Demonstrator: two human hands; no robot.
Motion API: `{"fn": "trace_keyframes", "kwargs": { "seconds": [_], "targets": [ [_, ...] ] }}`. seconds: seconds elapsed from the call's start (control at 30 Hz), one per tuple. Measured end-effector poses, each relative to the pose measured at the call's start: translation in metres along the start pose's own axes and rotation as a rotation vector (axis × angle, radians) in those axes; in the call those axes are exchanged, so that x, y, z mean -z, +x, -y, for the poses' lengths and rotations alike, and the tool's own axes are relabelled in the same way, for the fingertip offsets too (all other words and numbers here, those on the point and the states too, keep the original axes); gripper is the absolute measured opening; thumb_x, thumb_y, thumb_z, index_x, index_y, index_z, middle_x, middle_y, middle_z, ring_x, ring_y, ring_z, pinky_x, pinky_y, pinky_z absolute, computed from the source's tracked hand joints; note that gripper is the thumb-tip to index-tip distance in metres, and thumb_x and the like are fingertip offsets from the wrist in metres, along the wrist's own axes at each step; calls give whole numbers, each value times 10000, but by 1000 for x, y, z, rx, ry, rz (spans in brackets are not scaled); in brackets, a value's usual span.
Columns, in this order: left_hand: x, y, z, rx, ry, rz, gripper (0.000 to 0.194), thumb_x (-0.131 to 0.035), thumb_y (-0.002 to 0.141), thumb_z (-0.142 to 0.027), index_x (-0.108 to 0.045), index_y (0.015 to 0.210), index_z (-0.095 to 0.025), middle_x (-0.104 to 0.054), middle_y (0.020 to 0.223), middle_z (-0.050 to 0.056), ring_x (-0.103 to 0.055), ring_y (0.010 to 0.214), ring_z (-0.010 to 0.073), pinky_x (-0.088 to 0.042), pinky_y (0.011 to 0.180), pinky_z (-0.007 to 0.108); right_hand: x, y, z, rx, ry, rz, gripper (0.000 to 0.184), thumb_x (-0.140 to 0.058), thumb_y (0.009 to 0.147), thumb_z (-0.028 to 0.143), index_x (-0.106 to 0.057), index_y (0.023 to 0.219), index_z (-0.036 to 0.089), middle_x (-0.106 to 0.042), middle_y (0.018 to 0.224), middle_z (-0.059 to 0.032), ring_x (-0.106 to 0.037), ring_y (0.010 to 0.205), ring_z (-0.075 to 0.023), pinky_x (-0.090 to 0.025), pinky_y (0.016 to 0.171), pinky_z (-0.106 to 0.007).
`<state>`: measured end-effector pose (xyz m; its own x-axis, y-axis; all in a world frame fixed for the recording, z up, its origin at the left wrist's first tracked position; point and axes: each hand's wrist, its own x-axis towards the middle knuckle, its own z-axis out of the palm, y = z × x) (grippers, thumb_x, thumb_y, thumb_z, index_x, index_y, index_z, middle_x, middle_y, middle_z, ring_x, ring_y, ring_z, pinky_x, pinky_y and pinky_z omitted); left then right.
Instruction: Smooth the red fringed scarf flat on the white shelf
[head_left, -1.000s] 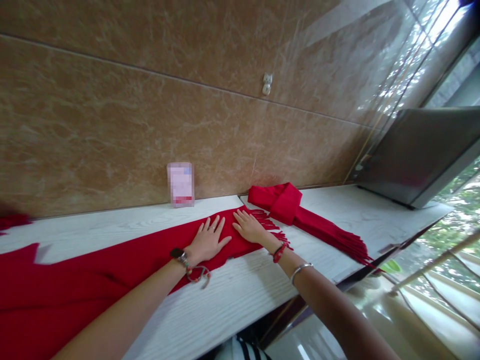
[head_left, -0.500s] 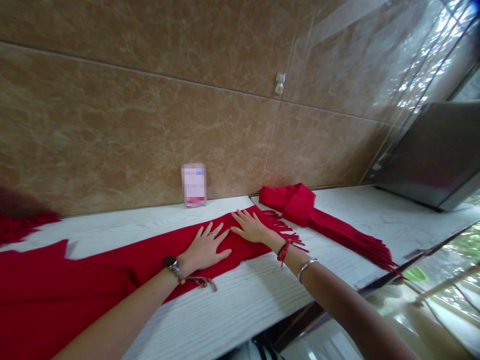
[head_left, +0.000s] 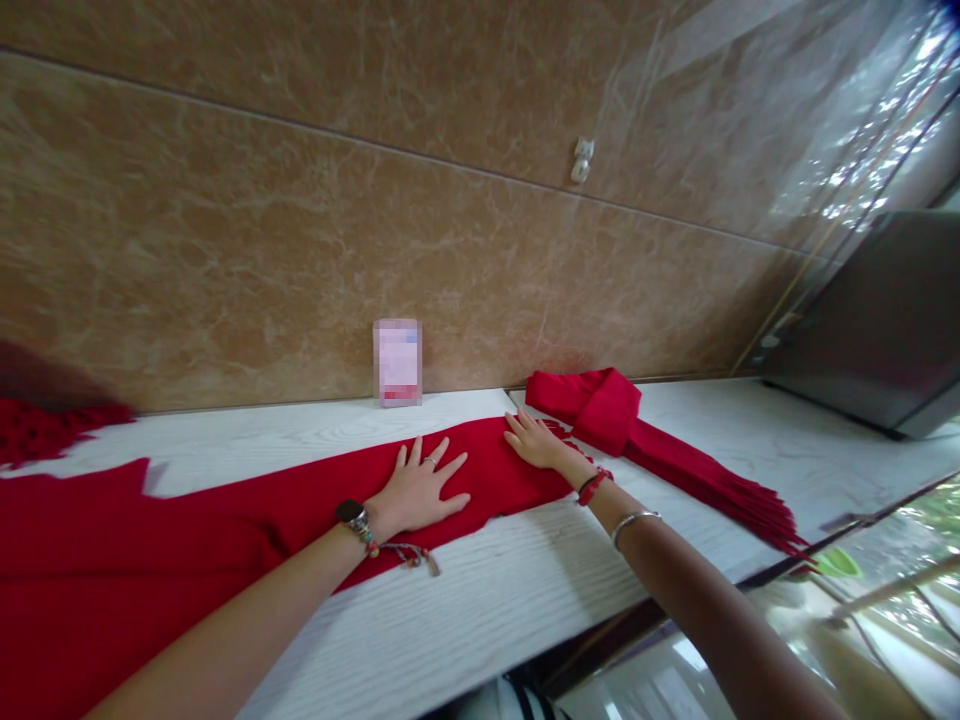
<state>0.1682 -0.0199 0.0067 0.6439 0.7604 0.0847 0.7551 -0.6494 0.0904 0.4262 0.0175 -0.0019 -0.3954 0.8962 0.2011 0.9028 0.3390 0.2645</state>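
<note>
A long red scarf (head_left: 217,540) lies spread over the white wood-grain surface, running from the lower left toward the middle. My left hand (head_left: 420,490) rests flat on it, fingers spread, a watch and beaded bracelet at the wrist. Farther right, my right hand (head_left: 534,440) lies palm down near the scarf's fringed end, its fingers stretched out. Its wrist and forearm cover part of the fringe. Just beyond, a second red scarf (head_left: 600,410) lies folded into a loop, its fringed tail reaching toward the front edge.
A pixelated phone-like card (head_left: 397,362) leans against the brown marbled wall (head_left: 285,230). More red fabric (head_left: 60,428) sits at the far left. A dark grey box-shaped object (head_left: 870,325) stands at the right end. The front edge of the white surface (head_left: 525,590) runs below my arms.
My right hand has slid to the right along the scarf toward its fringe. My left hand stays about where it was on the cloth. The view has shifted slightly.
</note>
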Motion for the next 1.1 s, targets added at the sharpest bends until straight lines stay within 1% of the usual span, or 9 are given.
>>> {"fn": "trace_keyframes", "kwargs": {
  "seconds": [0.17, 0.27, 0.4, 0.57, 0.73, 0.83, 0.93, 1.03, 1.1],
  "targets": [
    [-2, 1, 1, -8, 19, -13, 653, -329, 810, -644, -269, 1379, -328, -207, 1465, 74, -130, 1300, 435, -143, 992, 604, 18, -1, 7, -103, 11, -75, 491, -279, 913, 273, -366, 1302, -13, -316, 1371, -276, -276, 1286, -338, -326, 964, -538],
    [-4, 1, 1, -11, 34, -32, 654, -323, 809, -646, -313, 1367, -305, -226, 1458, 78, -141, 1298, 433, -144, 1004, 585, 28, 0, 33, 12, 81, -164, 515, -283, 913, 284, -305, 1342, -1, -282, 1405, -235, -215, 1317, -297, -285, 1017, -483],
    [-4, 3, 1, -3, 31, -23, 654, -315, 814, -643, -311, 1369, -298, -219, 1460, 79, -147, 1299, 425, -145, 1010, 572, 23, -4, 54, 103, 144, -64, 487, -282, 921, 287, -319, 1352, 64, -327, 1402, -178, -254, 1308, -262, -312, 1007, -461],
    [-3, 3, 1, 5, 17, -4, 662, -300, 810, -658, -254, 1383, -330, -214, 1463, 66, -138, 1300, 428, -144, 1002, 579, 11, -19, 31, 13, 112, -6, 451, -284, 922, 263, -366, 1332, 95, -339, 1398, -166, -268, 1303, -258, -328, 994, -462],
    [-3, 3, 1, 7, 7, -5, 650, -312, 810, -655, -261, 1378, -343, -206, 1467, 55, -143, 1298, 430, -131, 1001, 578, 20, -26, 11, -86, 81, -11, 453, -295, 910, 234, -385, 1304, 29, -375, 1352, -238, -302, 1283, -294, -324, 981, -507],
    [-3, 4, 2, 0, -2, -9, 649, -311, 809, -654, -278, 1374, -336, -209, 1467, 49, -142, 1300, 424, -126, 1005, 574, 31, -24, 25, -59, 92, -82, 483, -271, 920, 275, -344, 1328, 28, -349, 1370, -236, -248, 1307, -290, -294, 1001, -508],
    [-4, 4, 2, -5, -5, -14, 657, -316, 808, -650, -306, 1369, -308, -219, 1463, 57, -134, 1304, 417, -129, 1012, 561, 36, -21, 50, 55, 142, -137, 505, -255, 930, 328, -309, 1352, 56, -325, 1395, -209, -215, 1321, -269, -287, 1014, -483],
    [-4, 4, 2, 3, -18, -21, 657, -331, 809, -643, -310, 1368, -300, -221, 1461, 67, -145, 1304, 412, -132, 1012, 559, 31, -23, 66, 102, 142, -56, 493, -263, 933, 325, -315, 1351, 69, -321, 1397, -204, -227, 1318, -260, -302, 1006, -478],
    [-4, 4, 3, 0, -30, -24, 645, -337, 810, -639, -302, 1368, -317, -224, 1460, 60, -148, 1306, 404, -132, 1010, 559, 26, -28, 65, 113, 108, -16, 469, -268, 935, 294, -335, 1338, 64, -313, 1398, -212, -238, 1313, -262, -308, 1000, -484]
  ]
}}
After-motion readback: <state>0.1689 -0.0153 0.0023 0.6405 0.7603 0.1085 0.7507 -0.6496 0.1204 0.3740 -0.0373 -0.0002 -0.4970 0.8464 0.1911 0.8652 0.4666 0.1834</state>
